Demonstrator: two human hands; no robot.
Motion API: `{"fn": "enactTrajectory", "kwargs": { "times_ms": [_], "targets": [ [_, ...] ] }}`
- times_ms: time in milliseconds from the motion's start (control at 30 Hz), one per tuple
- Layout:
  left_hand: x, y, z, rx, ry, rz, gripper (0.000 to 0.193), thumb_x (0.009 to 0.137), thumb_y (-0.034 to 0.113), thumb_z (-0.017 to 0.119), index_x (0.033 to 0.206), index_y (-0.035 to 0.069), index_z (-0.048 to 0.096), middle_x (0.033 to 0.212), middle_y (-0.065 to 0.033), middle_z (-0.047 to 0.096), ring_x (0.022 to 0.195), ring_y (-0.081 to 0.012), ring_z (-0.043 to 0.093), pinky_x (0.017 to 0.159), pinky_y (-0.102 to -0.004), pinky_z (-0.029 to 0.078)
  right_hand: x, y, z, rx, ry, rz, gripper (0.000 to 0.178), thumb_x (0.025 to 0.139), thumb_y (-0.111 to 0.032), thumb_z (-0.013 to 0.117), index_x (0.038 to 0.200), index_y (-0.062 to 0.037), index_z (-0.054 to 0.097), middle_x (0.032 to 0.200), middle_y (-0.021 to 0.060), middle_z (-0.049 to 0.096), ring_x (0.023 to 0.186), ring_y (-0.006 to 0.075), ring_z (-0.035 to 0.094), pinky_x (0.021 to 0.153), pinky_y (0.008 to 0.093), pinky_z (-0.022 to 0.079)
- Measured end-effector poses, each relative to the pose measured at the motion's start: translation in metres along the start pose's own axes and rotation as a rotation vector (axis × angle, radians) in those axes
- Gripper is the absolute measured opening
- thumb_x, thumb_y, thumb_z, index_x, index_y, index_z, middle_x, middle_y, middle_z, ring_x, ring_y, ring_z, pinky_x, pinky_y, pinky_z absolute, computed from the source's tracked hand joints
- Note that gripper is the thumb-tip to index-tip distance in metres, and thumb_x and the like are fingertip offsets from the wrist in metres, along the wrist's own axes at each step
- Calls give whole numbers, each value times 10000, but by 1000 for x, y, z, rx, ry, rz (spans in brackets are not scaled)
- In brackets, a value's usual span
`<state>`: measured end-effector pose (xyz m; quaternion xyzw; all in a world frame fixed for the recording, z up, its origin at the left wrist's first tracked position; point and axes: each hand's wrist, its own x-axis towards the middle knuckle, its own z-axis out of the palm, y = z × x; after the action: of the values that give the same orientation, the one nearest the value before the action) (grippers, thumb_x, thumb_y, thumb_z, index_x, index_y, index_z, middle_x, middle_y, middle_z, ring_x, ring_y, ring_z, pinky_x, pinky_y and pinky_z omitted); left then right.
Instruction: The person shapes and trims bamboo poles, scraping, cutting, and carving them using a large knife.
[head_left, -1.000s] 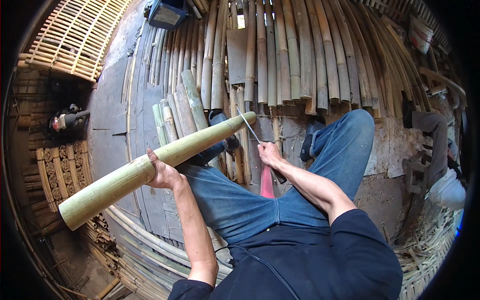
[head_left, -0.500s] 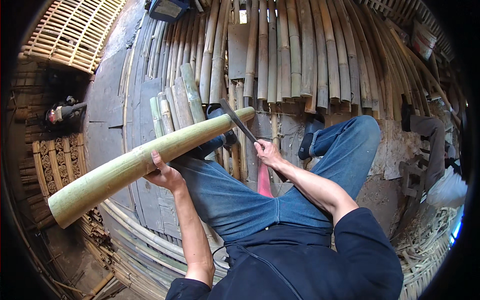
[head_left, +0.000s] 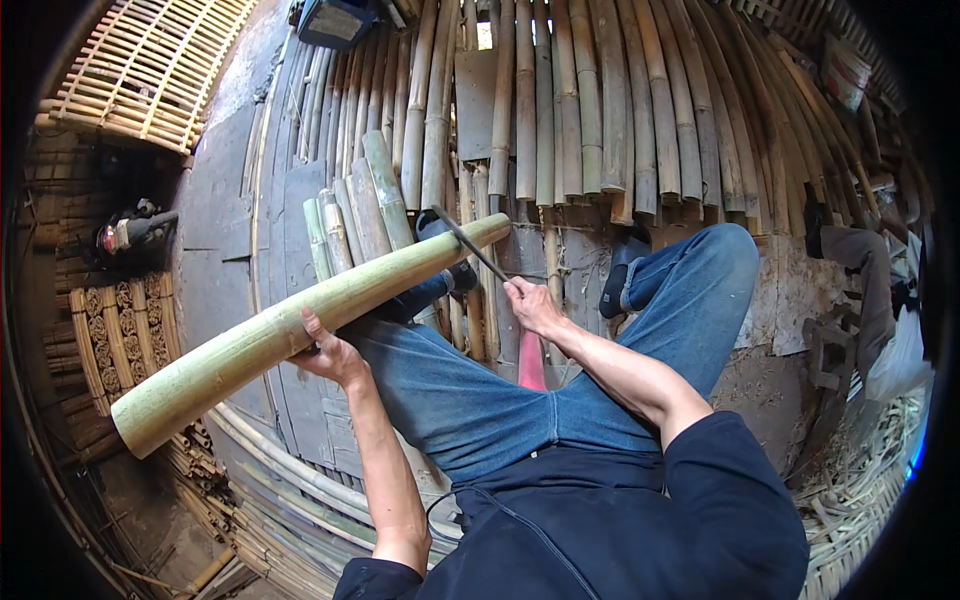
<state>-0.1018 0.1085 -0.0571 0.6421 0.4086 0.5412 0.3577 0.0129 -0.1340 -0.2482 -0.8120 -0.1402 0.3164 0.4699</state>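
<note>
A thick, pale green bamboo pole (head_left: 270,325) lies aslant over my left thigh, its wide end to the near left and its narrow end between my knees. My left hand (head_left: 332,352) cradles it from below near the middle, thumb up along the side. My right hand (head_left: 535,306) is closed round the grip of a dark long-bladed knife (head_left: 468,242). The blade crosses the pole close to its narrow end and seems to touch it, seen nearly edge-on. Most of the knife's handle is hidden inside my fist.
Long bamboo poles (head_left: 585,110) lie side by side ahead of me. Several short bamboo pieces (head_left: 365,215) rest beyond my left leg. Bundled bamboo strips (head_left: 125,335) stand at left, near a slatted bamboo rack (head_left: 150,60). Another person's leg (head_left: 868,265) shows at right, above a white bag (head_left: 897,365).
The knife blade has turned from showing its flat side to nearly edge-on, its tip slightly farther left. The wide end of the bamboo pole has shifted a little to the right.
</note>
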Motion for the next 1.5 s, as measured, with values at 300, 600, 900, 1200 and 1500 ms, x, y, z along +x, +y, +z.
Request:
{"fn": "enactTrajectory", "kwargs": {
  "times_ms": [300,600,900,1200,1500],
  "targets": [
    [7,0,-3,4,10,19,927,839,376,798,1449,-15,220,1431,-208,393,1261,-289,478,1116,-400,426,-32,-50,-7,55,-132,-193,429,970,-336,528,1283,-60,626,986,288,666,882,431,680,776,477,534],
    [3,1,-3,-9,2,-43,928,836,327,810,1457,-35,222,1433,-216,385,1257,-294,481,1104,-417,432,-5,15,-16,174,-212,378,449,1021,-424,475,1236,-81,668,595,52,588,546,167,594,557,361,491],
    [14,11,16,-18,57,-18,801,803,245,843,1362,-43,346,1352,-182,482,1161,-249,549,1038,-393,492,-35,-21,-3,190,-176,-44,503,1001,-426,533,1406,-128,551,708,78,644,655,160,636,634,336,501],
    [7,15,13,-31,106,-132,856,772,259,863,1368,-49,332,1337,-193,496,1155,-261,556,1017,-386,517,-2,6,11,99,-157,89,503,1005,-476,500,1309,-97,628,649,136,637,604,168,604,606,358,488],
    [11,11,8,-9,101,-134,877,765,281,868,1378,-39,328,1337,-188,497,1159,-262,553,1031,-390,505,-24,-21,-2,68,-89,-19,494,1005,-515,477,1228,-124,682,606,208,543,548,259,565,582,398,457]
  ]
}}
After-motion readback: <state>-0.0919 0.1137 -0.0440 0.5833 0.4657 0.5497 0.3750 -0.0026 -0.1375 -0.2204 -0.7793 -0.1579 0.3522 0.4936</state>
